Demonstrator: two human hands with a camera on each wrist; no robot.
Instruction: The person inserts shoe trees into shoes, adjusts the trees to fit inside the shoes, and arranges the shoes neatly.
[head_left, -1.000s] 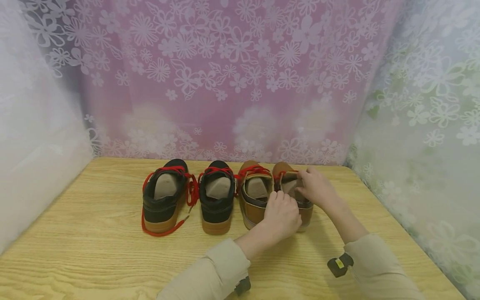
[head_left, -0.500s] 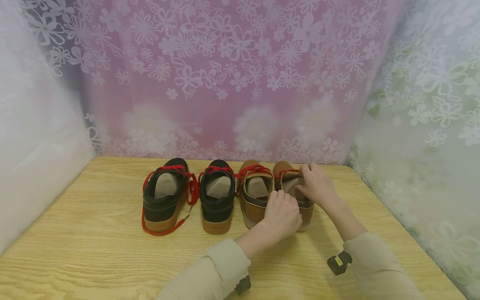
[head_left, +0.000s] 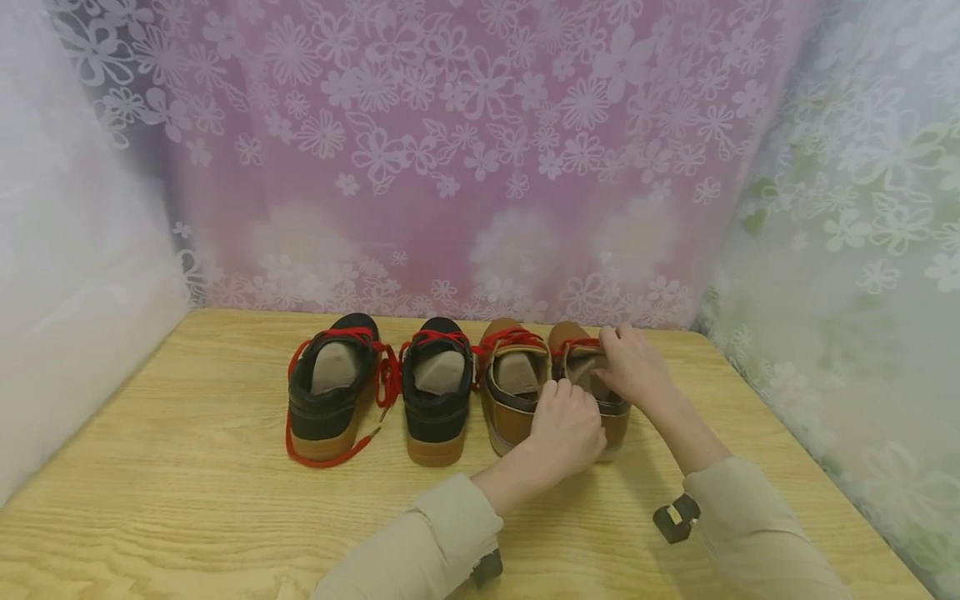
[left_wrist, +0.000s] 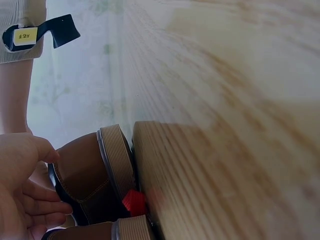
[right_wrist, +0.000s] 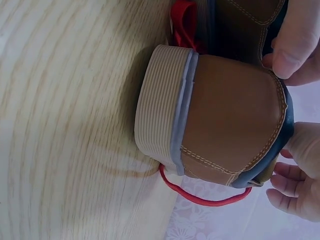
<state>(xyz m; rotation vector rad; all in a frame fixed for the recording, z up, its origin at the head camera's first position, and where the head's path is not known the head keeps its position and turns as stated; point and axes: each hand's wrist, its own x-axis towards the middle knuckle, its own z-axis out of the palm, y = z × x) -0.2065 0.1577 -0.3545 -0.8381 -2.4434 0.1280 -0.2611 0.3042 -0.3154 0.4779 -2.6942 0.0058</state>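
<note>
A brown shoe [head_left: 617, 433] with a dark collar and red laces stands at the right end of the row in the head view. My left hand [head_left: 568, 425] pinches its heel collar, the thumb on the outside, as the left wrist view shows. On the collar's right side, my right hand [head_left: 633, 367] grips the edge near the laces, its thumb reaching into the opening. In the right wrist view the shoe's brown heel [right_wrist: 230, 115] and ribbed sole face me, and a red lace [right_wrist: 205, 201] loops beside it.
A second brown shoe [head_left: 510, 427] stands close on the left. Beyond it are two black shoes, one at the centre [head_left: 435, 425] and one at the far left [head_left: 322, 417] with a loose red lace. They stand on a wooden table [head_left: 187, 500] before a pink floral curtain [head_left: 420, 167].
My right hand has slid slightly forward along the collar since a second ago. My left hand and the shoes have hardly moved.
</note>
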